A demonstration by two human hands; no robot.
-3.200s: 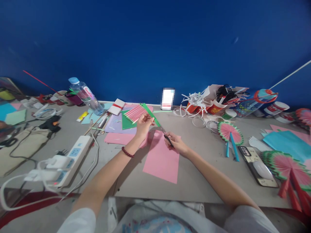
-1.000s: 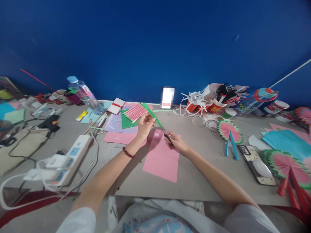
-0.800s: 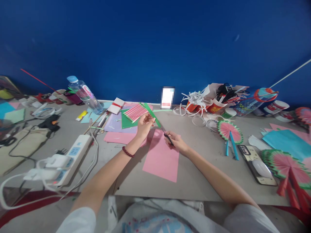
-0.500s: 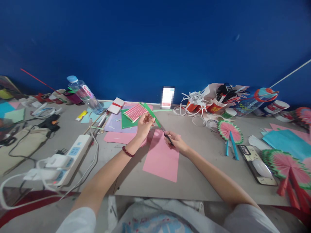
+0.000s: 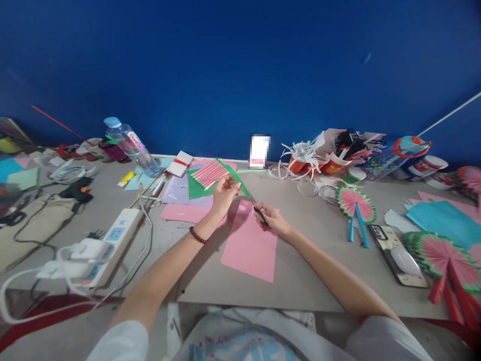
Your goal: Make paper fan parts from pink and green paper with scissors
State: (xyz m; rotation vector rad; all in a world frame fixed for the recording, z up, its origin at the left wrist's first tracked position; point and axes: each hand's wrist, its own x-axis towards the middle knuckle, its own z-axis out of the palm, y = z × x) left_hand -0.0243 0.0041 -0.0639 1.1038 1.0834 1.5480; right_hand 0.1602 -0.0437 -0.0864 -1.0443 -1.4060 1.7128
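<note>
Between the fingers of my left hand [image 5: 226, 190] is a narrow green paper strip [image 5: 245, 191], held up in the air and slanting down to the right. My right hand [image 5: 271, 218] is closed round the black handles of a pair of scissors [image 5: 260, 214]. The scissors' blades meet the lower end of the strip; whether they are parted cannot be made out. Under both hands a pink paper sheet [image 5: 250, 250] lies flat on the grey table. Behind my left hand, a pleated pink paper with green edges [image 5: 210, 174] rests on a green sheet [image 5: 195, 189].
At the left stand a power strip [image 5: 116, 245] with cables and a water bottle [image 5: 132, 148]. A phone [image 5: 259, 150] leans on the blue wall. To the right are cups of paper shreds [image 5: 300, 158], watermelon-coloured paper fans [image 5: 356, 203] and a mouse [image 5: 405, 260] on another phone.
The upper end of the green strip has dipped slightly. Both hands stay almost in the same place, and the scissors remain at the strip's lower end.
</note>
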